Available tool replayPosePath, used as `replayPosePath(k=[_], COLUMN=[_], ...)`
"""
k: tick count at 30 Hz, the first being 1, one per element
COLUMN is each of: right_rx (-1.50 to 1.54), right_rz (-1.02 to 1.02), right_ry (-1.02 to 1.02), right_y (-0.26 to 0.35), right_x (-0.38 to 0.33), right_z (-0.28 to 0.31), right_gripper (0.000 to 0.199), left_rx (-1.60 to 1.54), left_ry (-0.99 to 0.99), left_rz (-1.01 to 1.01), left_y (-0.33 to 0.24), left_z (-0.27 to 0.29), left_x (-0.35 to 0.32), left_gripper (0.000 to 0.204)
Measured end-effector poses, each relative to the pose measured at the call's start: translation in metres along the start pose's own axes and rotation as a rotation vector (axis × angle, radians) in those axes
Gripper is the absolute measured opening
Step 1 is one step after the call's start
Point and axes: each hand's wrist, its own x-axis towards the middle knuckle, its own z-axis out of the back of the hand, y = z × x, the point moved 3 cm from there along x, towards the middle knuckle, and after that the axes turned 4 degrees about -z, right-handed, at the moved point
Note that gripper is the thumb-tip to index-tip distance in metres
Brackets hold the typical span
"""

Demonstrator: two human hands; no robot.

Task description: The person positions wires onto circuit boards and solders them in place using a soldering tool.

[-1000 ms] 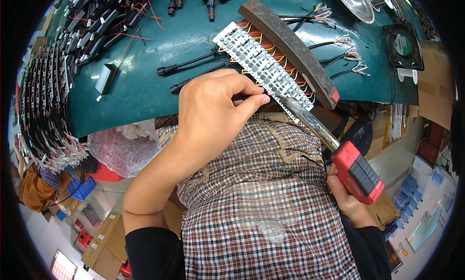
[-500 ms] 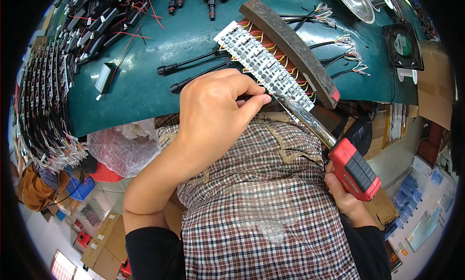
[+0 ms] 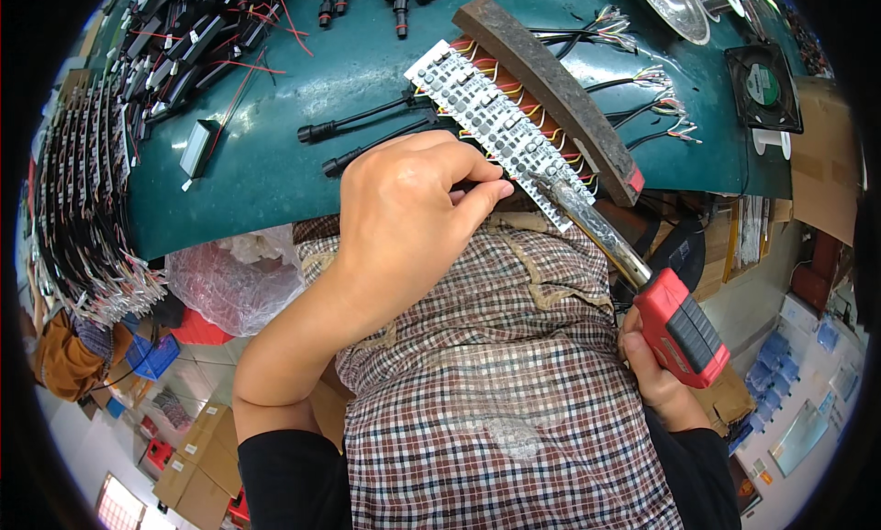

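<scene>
My left hand (image 3: 408, 195) is pinched closed at the lower edge of a white circuit board strip (image 3: 486, 103); the thin wire between its fingertips is mostly hidden. In my right hand (image 3: 653, 372) is a soldering iron (image 3: 681, 328) with a red and black handle. Its metal shaft slants up to the left, and the tip lies over the lower right part of the strip. Red and yellow wires run from the strip's far side under a dark heavy bar (image 3: 551, 89). Two black cables with connectors (image 3: 344, 126) reach the strip's near side from the left.
Black modules with red wires (image 3: 184, 48) pile up at the far left, beside a hanging row of wired strips (image 3: 87, 181). Stripped cable ends (image 3: 647, 108) lie right of the bar. A fan (image 3: 763, 85) and a metal dish (image 3: 674, 7) sit at the right.
The soldering iron has shifted a little right and down, its tip drawing away from my left fingertips. My left hand keeps its place.
</scene>
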Motion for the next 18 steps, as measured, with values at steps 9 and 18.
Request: replayPosePath(k=[9, 18], right_rx=[-0.134, -0.036], right_rz=[0.178, 0.038], right_ry=[0.02, 0.016], right_y=[0.014, 0.001], right_x=[0.01, 0.003], right_z=[0.002, 0.003], right_gripper=[0.014, 0.015], left_rx=[-0.018, -0.135], left_ry=[0.012, 0.102], left_rz=[0.019, -0.066], left_y=[0.002, 0.018], left_z=[0.001, 0.004], left_x=[0.001, 0.009], left_gripper=[0.012, 0.012])
